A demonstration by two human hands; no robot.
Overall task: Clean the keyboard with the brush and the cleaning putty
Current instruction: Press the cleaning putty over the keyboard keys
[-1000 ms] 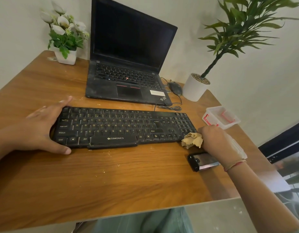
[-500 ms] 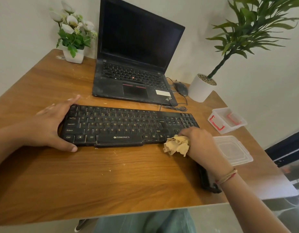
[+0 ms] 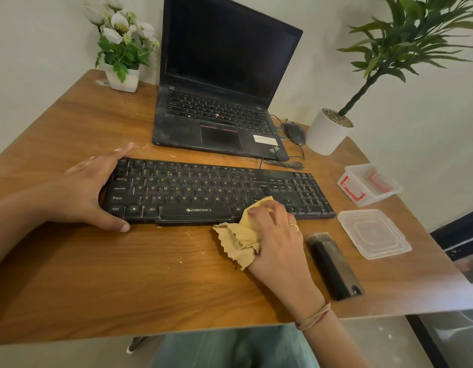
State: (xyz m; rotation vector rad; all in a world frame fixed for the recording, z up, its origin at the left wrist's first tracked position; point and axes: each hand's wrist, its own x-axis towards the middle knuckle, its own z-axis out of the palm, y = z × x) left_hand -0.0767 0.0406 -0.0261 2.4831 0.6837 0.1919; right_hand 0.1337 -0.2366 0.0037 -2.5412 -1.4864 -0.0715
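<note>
A black Zebronics keyboard (image 3: 203, 192) lies across the middle of the wooden table (image 3: 123, 274). My left hand (image 3: 83, 192) grips its left end, thumb at the front edge and fingers over the back edge. My right hand (image 3: 275, 235) holds a crumpled tan cloth (image 3: 240, 237) against the keyboard's front edge, right of the space bar. The black cleaning brush (image 3: 333, 266) lies on the table just right of my right hand, bristles toward the keyboard. No putty shows.
An open black laptop (image 3: 219, 102) stands behind the keyboard, with a mouse (image 3: 293, 132) and cable to its right. An open clear box with red clips (image 3: 368, 184) and its lid (image 3: 373, 233) lie at the right. A flower pot (image 3: 122, 78) and a white plant pot (image 3: 327, 135) stand at the back. Crumbs dot the table.
My right hand has moved left with the cloth, from the keyboard's right end onto the keys beside the space bar. The brush is uncovered now. My left hand has kept its grip.
</note>
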